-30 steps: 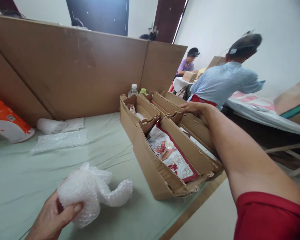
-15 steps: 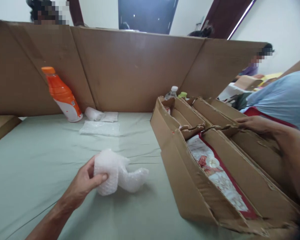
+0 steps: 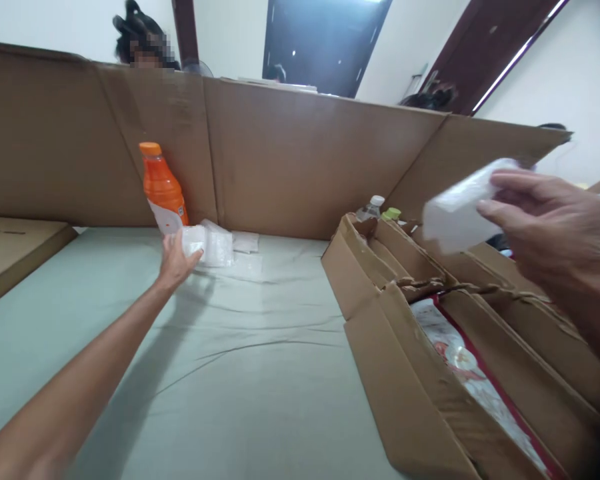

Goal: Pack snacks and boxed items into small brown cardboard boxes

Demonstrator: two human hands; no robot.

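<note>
My left hand [image 3: 175,259] reaches to the back of the table, thumb and fingers closed on a bundle of bubble wrap [image 3: 215,245]. Right behind that hand stands an orange bottle [image 3: 164,183] with an orange cap and a white lower label, its base partly hidden. Flat clear wrap pieces [image 3: 249,265] lie beside the bundle. Up at the right, my right hand [image 3: 555,220] pinches a folded, whitish see-through plastic piece [image 3: 460,210], blurred by motion. It is raised over the cardboard box with dividers [image 3: 380,373].
In the box lies a red-and-white printed package [image 3: 463,363]. Bottles with a white cap [image 3: 377,201] and a green cap [image 3: 391,214] show behind it. A tall cardboard panel [image 3: 305,160] closes off the back. Flat cardboard [image 3: 20,253] lies at left; people sit beyond the panel.
My left hand has carried the bubble wrap from mid-table back to beside the orange bottle. My right hand has risen out of the box holding a folded plastic piece. The view has shifted left.
</note>
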